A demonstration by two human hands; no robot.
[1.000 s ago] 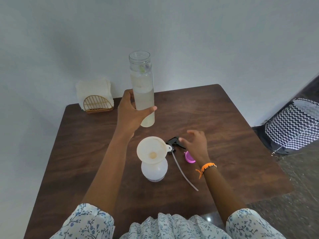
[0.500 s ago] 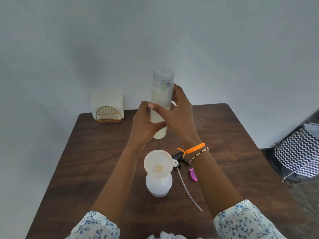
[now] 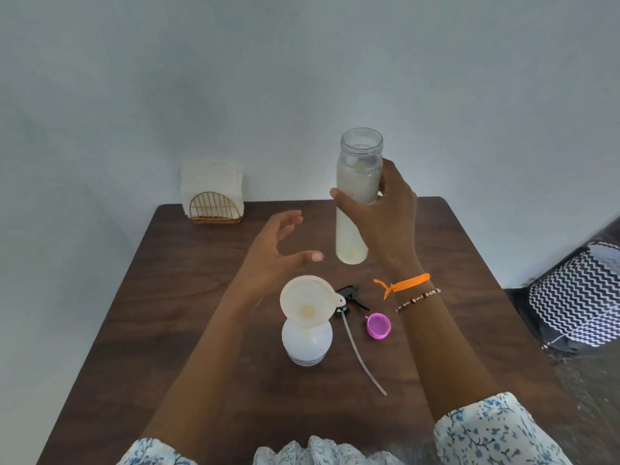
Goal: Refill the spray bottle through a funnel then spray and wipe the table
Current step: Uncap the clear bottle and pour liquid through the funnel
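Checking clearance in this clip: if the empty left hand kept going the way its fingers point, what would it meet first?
Probably nothing on the table. The left hand points up and right; the tall bottle in the right hand stands right of that line, and only the wall lies beyond. Depth is unclear.

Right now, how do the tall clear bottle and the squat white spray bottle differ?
The tall clear bottle is held upright off the table by the right hand; the squat white spray bottle stands on the table. The first's mouth is open; the second's carries a white funnel. Both are uncapped.
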